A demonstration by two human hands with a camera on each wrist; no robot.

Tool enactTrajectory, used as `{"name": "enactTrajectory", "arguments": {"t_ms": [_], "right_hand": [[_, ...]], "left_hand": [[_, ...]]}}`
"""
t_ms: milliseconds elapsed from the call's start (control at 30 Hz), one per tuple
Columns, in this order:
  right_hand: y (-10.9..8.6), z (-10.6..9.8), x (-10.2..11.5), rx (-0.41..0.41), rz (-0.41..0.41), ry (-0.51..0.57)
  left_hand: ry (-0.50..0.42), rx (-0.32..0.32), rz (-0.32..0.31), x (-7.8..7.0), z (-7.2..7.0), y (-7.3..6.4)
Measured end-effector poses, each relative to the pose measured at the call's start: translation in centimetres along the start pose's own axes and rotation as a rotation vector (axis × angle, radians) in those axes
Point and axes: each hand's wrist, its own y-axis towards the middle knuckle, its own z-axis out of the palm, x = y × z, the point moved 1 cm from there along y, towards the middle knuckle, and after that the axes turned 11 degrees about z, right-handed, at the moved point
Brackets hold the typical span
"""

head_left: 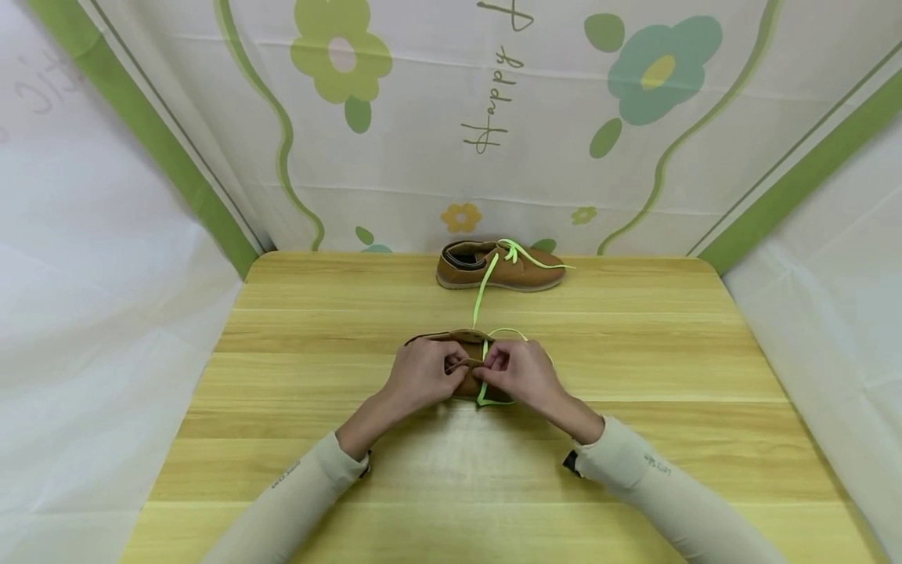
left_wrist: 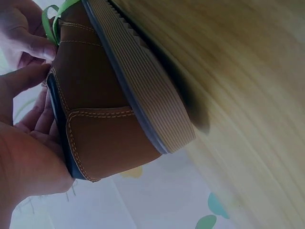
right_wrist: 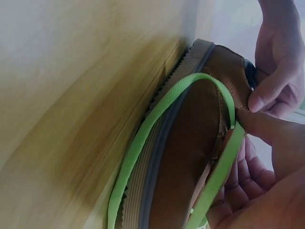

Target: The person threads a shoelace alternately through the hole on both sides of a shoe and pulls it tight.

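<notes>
A brown leather shoe point(left_wrist: 95, 81) with a ribbed beige sole sits on the wooden table, its toe to the right in the head view. My left hand point(head_left: 424, 368) pinches the edge of its near eyelet flap between thumb and fingers. Close beside it, my right hand point(head_left: 524, 376) pinches the bright green shoelace point(right_wrist: 220, 176) at the flap's edge, by an eyelet. The lace crosses the shoe opening and loops down along the sole. Fingers hide the lace end and part of the opening.
A second brown shoe point(head_left: 532, 274), with a green lace tied on it, stands at the table's point(head_left: 310, 470) back edge. One lace strand point(head_left: 481, 294) trails from it toward the nearer shoe. Behind rises a white flowered cloth point(head_left: 423, 149), with more white cloth at both sides.
</notes>
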Motion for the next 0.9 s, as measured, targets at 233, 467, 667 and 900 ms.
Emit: {"name": "enactTrajectory", "arguments": {"t_ms": [233,467,667,900], "right_hand": [[0.3,-0.1,-0.1,0.021,-0.073,-0.013],[0.6,-0.3,0.1,0.035,-0.172,-0.102],[0.7,-0.3,0.1,0.082,-0.207,-0.134],[0.6,-0.4,-0.4,0.174,-0.152,0.034]], "left_hand": [[-0.001,-0.028,0.073,0.1,0.0,-0.3],[0.028,-0.144,0.271,0.0,0.3,-0.6],[0.135,-0.182,0.393,0.0,0.7,-1.0],[0.167,-0.211,0.434,0.1,1.1,-1.2]]}}
